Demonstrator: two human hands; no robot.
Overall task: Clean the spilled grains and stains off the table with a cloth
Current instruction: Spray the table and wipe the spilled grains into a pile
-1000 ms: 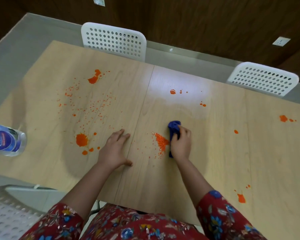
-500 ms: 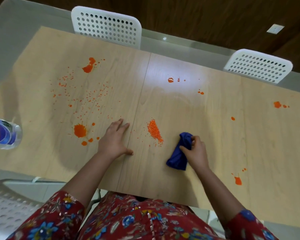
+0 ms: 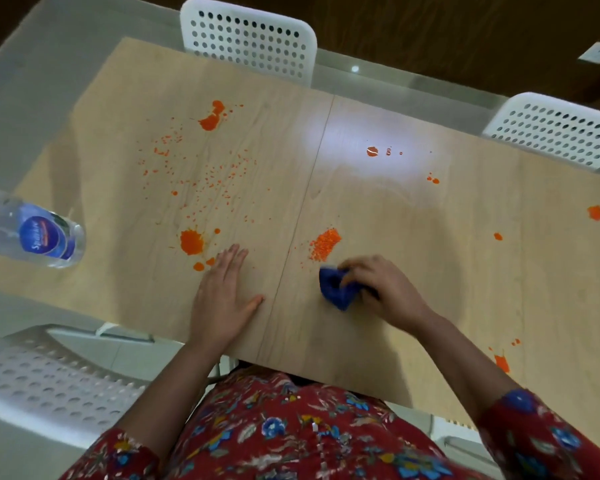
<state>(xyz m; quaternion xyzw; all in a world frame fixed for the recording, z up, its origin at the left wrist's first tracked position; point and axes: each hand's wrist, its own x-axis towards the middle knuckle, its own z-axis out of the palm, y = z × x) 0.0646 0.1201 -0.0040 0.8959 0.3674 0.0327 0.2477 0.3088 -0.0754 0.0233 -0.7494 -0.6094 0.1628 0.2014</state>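
Cloth (image 3: pixel 336 289), blue and bunched, was gripped in the curled fingers of the right hand (image 3: pixel 385 292) and pressed onto the wooden table (image 3: pixel 430 271); the hand was blurred. The left hand (image 3: pixel 222 299) was laid palm down on the table beside it, fingers straight and close together, thumb spread toward the seam between the two tabletop panels. A small pile of orange grains (image 3: pixel 324 244) was seen just beyond the cloth; whether the two touched could not be told. Just past the left fingertips a round orange stain (image 3: pixel 191 242) was found, with smaller drops beside it. Farther out from that hand loose grains (image 3: pixel 215 181) were scattered, and beyond them a second large stain (image 3: pixel 210 121) lay. More orange spots (image 3: pixel 501 362) were dotted to the right of the right hand. Well to the left of the left hand a clear plastic bottle (image 3: pixel 45 233) with a blue label was placed. White perforated chairs (image 3: pixel 250 39) were set along the far side.
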